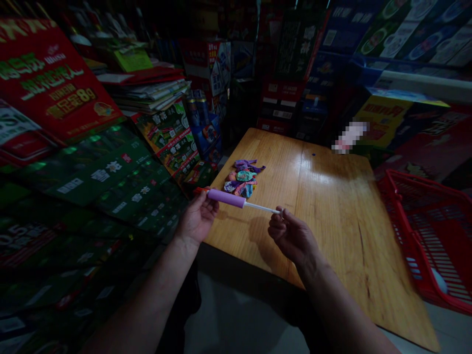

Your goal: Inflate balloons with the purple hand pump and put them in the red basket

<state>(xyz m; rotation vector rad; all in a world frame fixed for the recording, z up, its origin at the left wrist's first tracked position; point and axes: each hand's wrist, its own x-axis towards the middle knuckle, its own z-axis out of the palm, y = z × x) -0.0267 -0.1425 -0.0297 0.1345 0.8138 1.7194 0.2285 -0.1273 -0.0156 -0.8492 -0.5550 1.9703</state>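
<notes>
My left hand (198,215) is closed around the left end of a purple hand pump (226,197), which has a red tip by my fingers. A thin white rod (261,208) sticks out of the pump's right end. My right hand (290,235) pinches the far end of that rod. The pump hangs level above the near left part of a wooden table (332,206). Just beyond it, a small heap of limp coloured balloons (242,178) lies on the tabletop.
Stacked green and red cartons (110,172) fill the left side close to my left arm. A red plastic basket (427,231) stands at the table's right edge. Dark shelves and boxes (283,98) rise behind the table. The room is dim.
</notes>
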